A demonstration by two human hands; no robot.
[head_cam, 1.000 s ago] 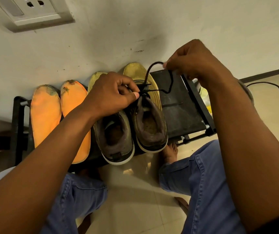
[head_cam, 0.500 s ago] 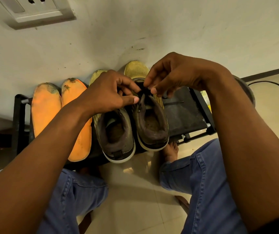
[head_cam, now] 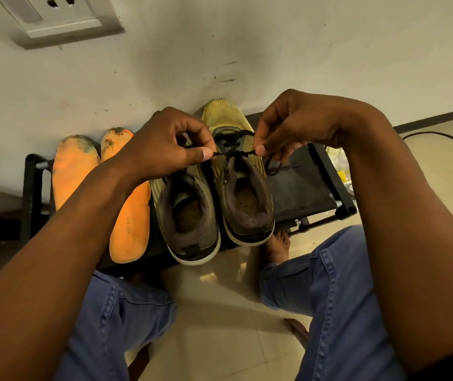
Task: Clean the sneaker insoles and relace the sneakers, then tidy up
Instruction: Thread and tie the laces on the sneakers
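Note:
Two worn yellow-olive sneakers stand side by side on a low black rack [head_cam: 305, 188], heels toward me: the left sneaker [head_cam: 189, 215] and the right sneaker [head_cam: 244, 193]. A black lace [head_cam: 233, 153] runs taut across the right sneaker's throat. My left hand [head_cam: 162, 144] pinches its left end and my right hand [head_cam: 296, 125] pinches its right end, with a loop of lace hanging below the right fingers. Two orange insoles lie left of the sneakers, one far left [head_cam: 73, 169], one [head_cam: 130, 224] partly under my left forearm.
A scuffed white wall rises behind the rack, with a socket plate [head_cam: 58, 17] at top left. A black cable [head_cam: 450, 138] trails over the tiled floor at right. My knees in blue jeans and a bare foot [head_cam: 277, 246] sit below the rack.
My hands, bunched together over the right sneaker's tongue half a second ago, have drawn apart sideways, stretching the lace tight between them. A second ago my right hand held the lace raised high.

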